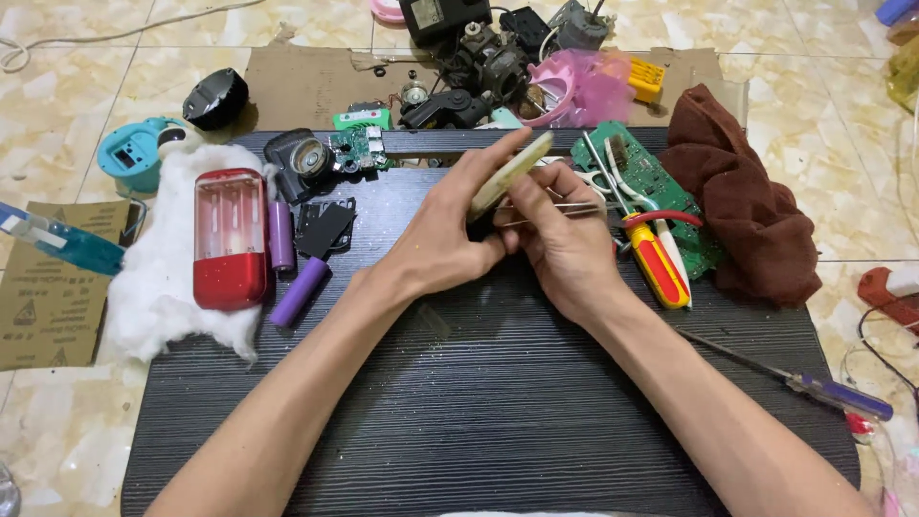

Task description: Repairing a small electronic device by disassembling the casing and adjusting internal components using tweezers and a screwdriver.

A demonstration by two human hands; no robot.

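My left hand (450, 235) holds a thin pale disc-shaped part (512, 172) edge-on above the black ribbed board (498, 402). My right hand (565, 244) grips metal tweezers (560, 211), their tips pointing left at the disc's lower edge. The two hands touch at the middle of the board. What the tweezer tips pinch is hidden behind my left hand's fingers.
On the board lie a red and clear lamp housing (230, 239), two purple cylindrical cells (299, 292), a red-yellow screwdriver (659, 268), a green circuit board (641, 182), white cotton (158, 287) and a brown cloth (747, 215). A purple-handled screwdriver (823, 388) lies right. Motors and parts crowd the far side.
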